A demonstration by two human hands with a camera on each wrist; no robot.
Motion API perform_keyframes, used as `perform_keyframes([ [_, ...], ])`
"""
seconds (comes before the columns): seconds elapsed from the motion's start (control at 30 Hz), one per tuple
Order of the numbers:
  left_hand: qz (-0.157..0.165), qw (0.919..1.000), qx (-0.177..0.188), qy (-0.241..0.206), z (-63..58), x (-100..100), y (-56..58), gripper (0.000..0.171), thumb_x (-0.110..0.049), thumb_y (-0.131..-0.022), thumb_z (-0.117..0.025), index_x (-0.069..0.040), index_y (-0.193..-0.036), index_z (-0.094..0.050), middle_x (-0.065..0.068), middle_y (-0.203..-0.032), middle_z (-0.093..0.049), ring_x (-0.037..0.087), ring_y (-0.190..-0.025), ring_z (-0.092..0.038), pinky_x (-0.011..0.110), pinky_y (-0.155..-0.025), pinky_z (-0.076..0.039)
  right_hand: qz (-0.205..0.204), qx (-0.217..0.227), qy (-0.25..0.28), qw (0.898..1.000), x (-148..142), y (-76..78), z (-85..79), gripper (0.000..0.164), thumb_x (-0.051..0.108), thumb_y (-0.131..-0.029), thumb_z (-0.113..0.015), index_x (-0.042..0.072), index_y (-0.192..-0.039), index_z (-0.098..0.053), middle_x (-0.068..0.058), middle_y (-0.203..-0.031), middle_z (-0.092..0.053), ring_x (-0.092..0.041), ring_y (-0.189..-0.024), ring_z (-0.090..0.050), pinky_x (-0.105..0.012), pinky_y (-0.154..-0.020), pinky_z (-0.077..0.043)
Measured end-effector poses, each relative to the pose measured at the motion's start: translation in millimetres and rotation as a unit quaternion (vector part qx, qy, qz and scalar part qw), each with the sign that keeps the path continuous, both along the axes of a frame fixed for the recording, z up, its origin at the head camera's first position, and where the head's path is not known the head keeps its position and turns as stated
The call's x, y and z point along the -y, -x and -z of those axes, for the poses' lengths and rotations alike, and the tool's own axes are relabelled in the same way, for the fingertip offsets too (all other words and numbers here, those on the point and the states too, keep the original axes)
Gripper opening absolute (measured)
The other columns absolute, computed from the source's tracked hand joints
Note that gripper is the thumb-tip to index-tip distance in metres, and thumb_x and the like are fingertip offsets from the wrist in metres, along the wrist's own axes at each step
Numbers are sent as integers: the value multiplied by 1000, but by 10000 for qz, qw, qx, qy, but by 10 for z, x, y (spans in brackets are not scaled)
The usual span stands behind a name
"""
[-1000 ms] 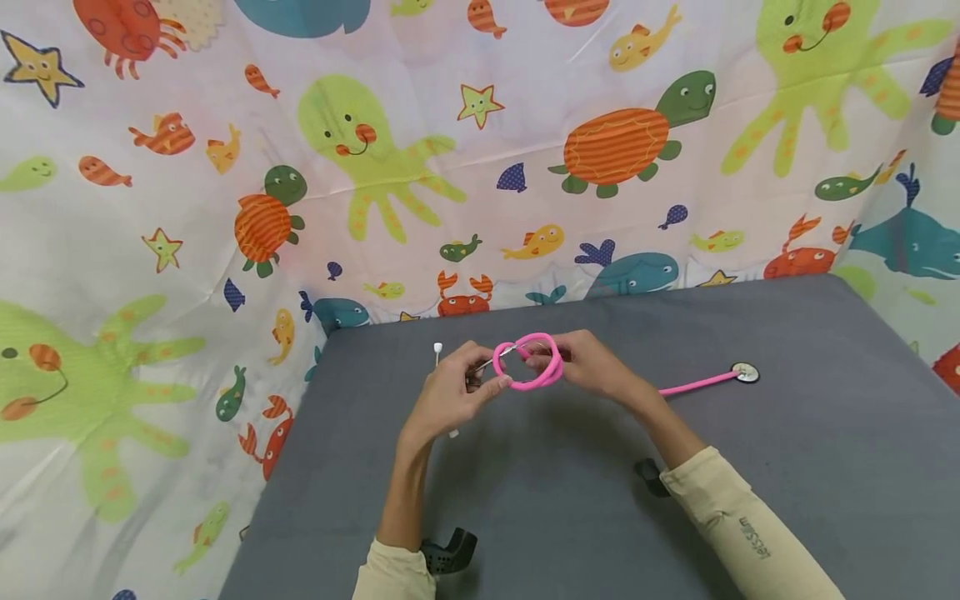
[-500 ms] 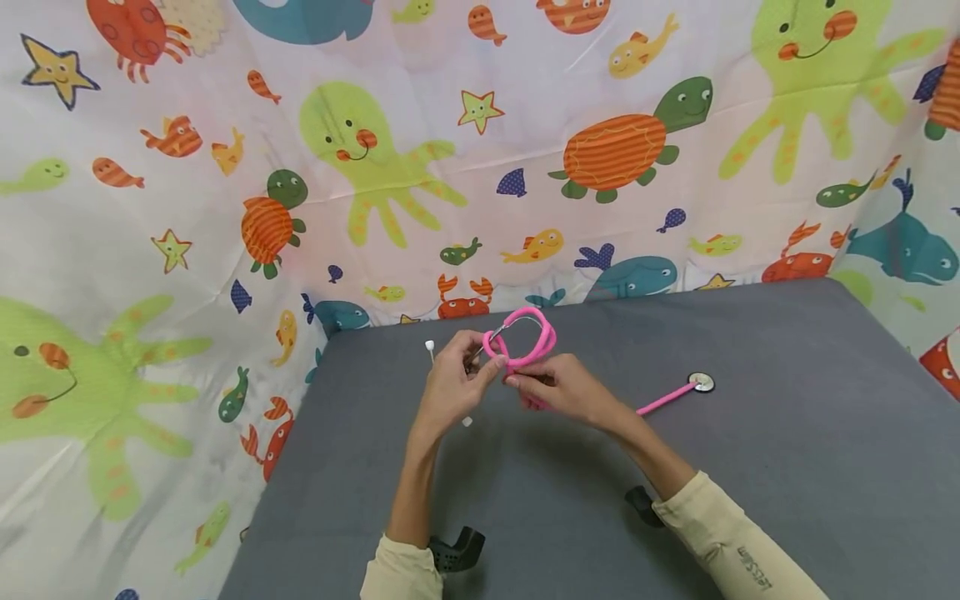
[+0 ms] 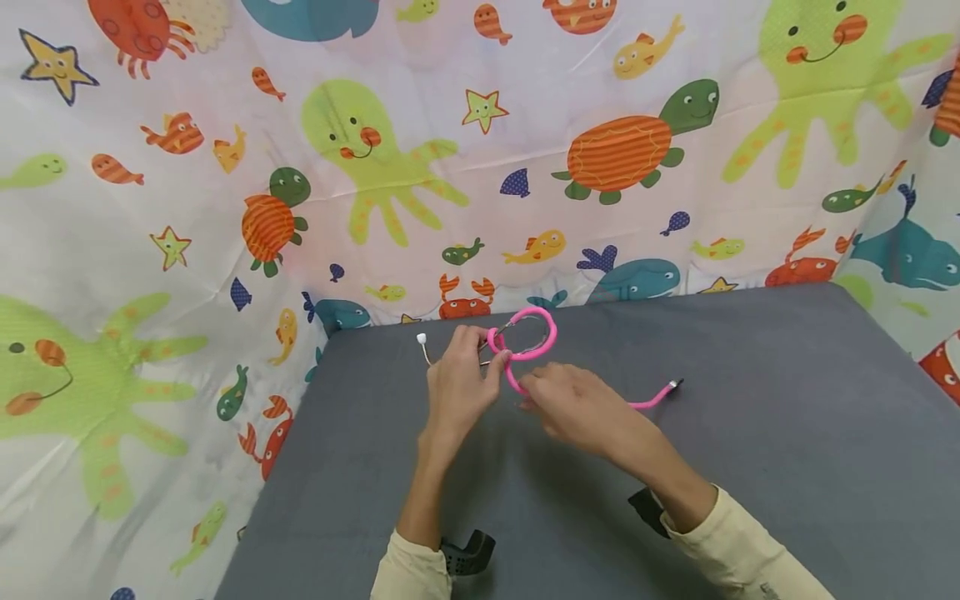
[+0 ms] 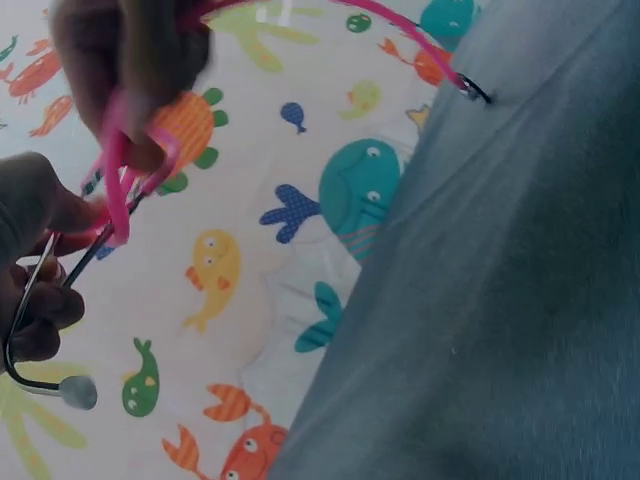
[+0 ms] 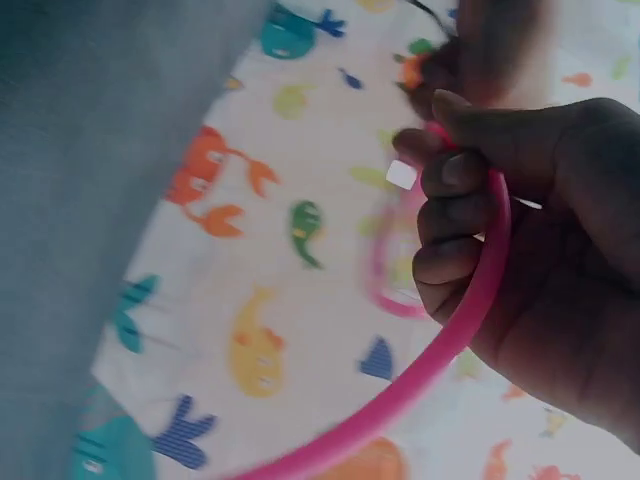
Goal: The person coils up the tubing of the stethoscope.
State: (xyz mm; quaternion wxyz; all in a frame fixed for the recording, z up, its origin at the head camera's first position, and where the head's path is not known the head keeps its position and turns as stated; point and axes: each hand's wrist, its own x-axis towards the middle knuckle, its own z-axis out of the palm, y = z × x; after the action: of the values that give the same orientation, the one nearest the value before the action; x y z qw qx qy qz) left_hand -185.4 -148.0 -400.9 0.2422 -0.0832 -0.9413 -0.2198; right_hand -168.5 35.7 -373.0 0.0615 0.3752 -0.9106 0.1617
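Observation:
A pink stethoscope (image 3: 552, 335) is held up over the grey table, part of its tubing coiled into a loop beside the metal ear tubes. My left hand (image 3: 456, 385) pinches the coil and ear tubes between thumb and fingers. One white ear tip (image 3: 422, 338) pokes out left of that hand; the left wrist view shows an ear tip (image 4: 78, 392) on its bent metal tube. Just below the loop, my right hand (image 3: 576, 410) grips the tubing. In the right wrist view, its fingers curl round the pink tube (image 5: 400, 392). The tube's free end carries the chest piece (image 3: 674, 385), seen edge-on.
The grey cloth-covered table (image 3: 337, 500) extends to a hanging curtain (image 3: 420, 167) printed with sea animals, behind and at both sides. Black wrist devices (image 3: 468, 553) are strapped below each forearm, near the beige sleeves.
My right hand has moved from the loop's right side to below it, drawing tubing along. The chest piece has shifted left and turned from face-up to edge-on. My left hand stays nearly in place.

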Motion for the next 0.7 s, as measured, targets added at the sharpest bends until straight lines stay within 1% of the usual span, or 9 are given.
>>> perform_keyframes([
  [0.03, -31, 9998, -62, 184, 9, -5, -3, 28, -32, -93, -78, -10, -108, -69, 7, -94, -63, 17, -71, -58, 32, -56, -50, -3, -244, -143, 9996, -8, 2, -48, 24, 19, -87, -86, 5, -102, -75, -3, -80, -70, -14, -71, -60, -24, -69, -55],
  [0.1, -22, 9984, -142, 544, 19, -19, -19, 28, -32, -94, -78, -10, -108, -69, 6, -93, -62, 16, -64, -57, 32, -55, -51, -50, -877, -217, 9959, -25, 37, -131, 28, 19, -82, -89, 4, -102, -78, -7, -90, -75, -19, -79, -66, -30, -76, -59],
  [0.17, 94, 9965, -177, 810, 22, -39, -41, 27, -32, -94, -77, -10, -108, -70, 6, -92, -60, 14, -59, -53, 30, -53, -50, 23, -1418, -52, 9899, -45, 97, -190, 28, 18, -79, -92, 3, -99, -79, -7, -89, -74, -20, -80, -65, -31, -77, -58],
  [0.23, 261, 9955, -141, 903, 14, -66, -68, 25, -30, -95, -77, -11, -109, -71, 5, -92, -58, 12, -56, -48, 27, -53, -47, 75, -1655, 289, 9858, -69, 171, -212, 26, 15, -76, -93, 4, -95, -80, -6, -86, -71, -20, -78, -59, -29, -72, -54],
  [0.27, 357, 9952, -89, 905, 9, -75, -79, 24, -29, -95, -77, -11, -110, -72, 4, -91, -57, 11, -56, -47, 25, -53, -44, 85, -1663, 493, 9848, -82, 204, -214, 24, 14, -76, -93, 4, -95, -80, -7, -86, -70, -20, -79, -59, -30, -72, -55],
  [0.37, 677, 9942, 63, 836, 3, -93, -103, 23, -24, -96, -76, -12, -115, -75, 3, -92, -57, 9, -59, -47, 22, -55, -40, 177, -1483, 1020, 9835, -117, 287, -186, 24, 11, -76, -92, 3, -95, -80, -7, -87, -67, -20, -80, -55, -29, -70, -55],
  [0.47, 940, 9927, 184, 735, -2, -98, -122, 26, -22, -98, -73, -11, -121, -76, 3, -93, -58, 9, -63, -49, 20, -56, -40, 302, -1372, 1338, 9810, -142, 365, -137, 23, 12, -78, -91, 2, -96, -80, -9, -90, -68, -22, -84, -57, -31, -70, -57],
  [0.57, 1098, 9914, 350, 626, 1, -89, -132, 29, -22, -100, -68, -10, -126, -75, 4, -95, -57, 9, -66, -49, 20, -57, -40, 441, -1226, 1464, 9806, -154, 430, -96, 21, 10, -78, -91, 2, -95, -80, -10, -88, -69, -24, -83, -59, -33, -70, -57],
  [0.7, 1182, 9900, 529, 555, 15, -57, -144, 33, -25, -101, -61, -9, -126, -74, 3, -95, -56, 9, -67, -48, 20, -58, -39, 581, -899, 1533, 9824, -149, 458, -68, 22, 13, -76, -92, 3, -93, -82, -8, -83, -70, -22, -78, -61, -32, -68, -56],
])
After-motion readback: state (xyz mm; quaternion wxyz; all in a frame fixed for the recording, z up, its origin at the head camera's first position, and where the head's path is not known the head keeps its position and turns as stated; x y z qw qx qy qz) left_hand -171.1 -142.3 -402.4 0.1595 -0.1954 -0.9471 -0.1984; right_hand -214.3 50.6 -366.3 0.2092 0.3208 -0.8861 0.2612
